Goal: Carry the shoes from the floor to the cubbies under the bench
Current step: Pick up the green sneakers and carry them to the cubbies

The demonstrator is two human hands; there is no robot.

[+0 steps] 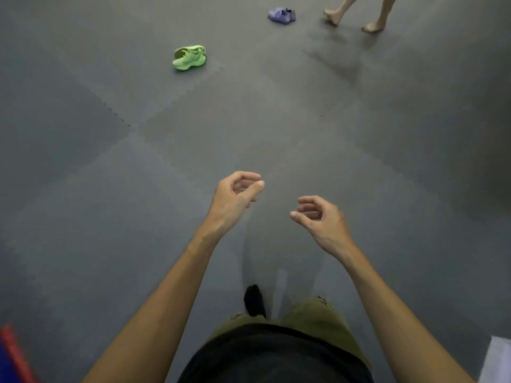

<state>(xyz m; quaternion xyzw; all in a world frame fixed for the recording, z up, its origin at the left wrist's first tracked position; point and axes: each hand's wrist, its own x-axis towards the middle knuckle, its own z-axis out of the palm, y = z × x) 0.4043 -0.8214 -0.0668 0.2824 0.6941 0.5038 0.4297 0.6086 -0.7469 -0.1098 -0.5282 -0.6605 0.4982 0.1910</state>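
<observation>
A pair of bright green sneakers [189, 57] lies on the grey floor mat, far ahead and to the left. A pair of purple shoes [282, 14] lies further off near the top edge. My left hand [235, 195] and my right hand [318, 217] are both held out in front of me at waist height, fingers loosely curled, holding nothing. Both hands are well short of the shoes. No bench or cubbies are in view.
The floor is grey interlocking foam mat [110, 161]. Another person's bare feet [356, 19] stand at the top right, beside the purple shoes. A red and blue edge [13, 355] shows at the bottom left, a pale object [497, 360] at the bottom right.
</observation>
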